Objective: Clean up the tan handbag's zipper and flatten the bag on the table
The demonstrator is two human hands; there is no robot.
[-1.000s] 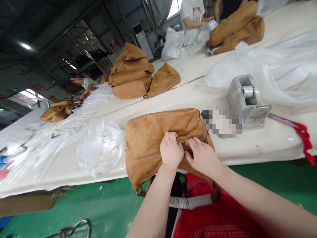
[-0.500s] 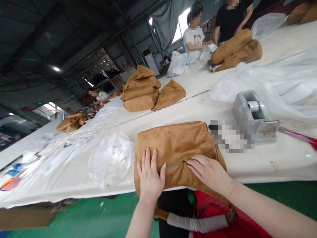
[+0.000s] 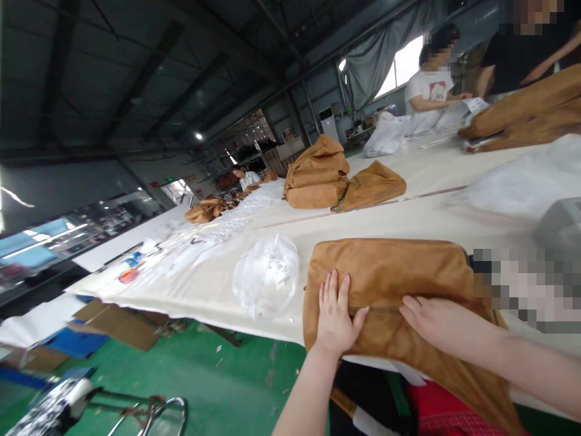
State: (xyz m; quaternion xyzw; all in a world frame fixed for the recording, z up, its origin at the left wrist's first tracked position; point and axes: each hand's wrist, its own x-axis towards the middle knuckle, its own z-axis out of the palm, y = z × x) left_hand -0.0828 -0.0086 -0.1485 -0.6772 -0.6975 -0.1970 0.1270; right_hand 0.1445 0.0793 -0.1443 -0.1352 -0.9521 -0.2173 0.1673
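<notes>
Both hands flat on tan bag at table's near edge.

Left hand [image 3: 334,315], fingers spread, presses the tan bag [image 3: 394,275] at its left end; right hand [image 3: 438,321] lies open just beside it. The bag's long axis runs left-right along the white table [image 3: 218,290], overhanging it.

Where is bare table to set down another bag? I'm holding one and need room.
Bare table runs between the brown bag under both hands, left and right, and the bag stack. Left of the bag, a plastic bundle and scattered scraps crowd it.
</notes>
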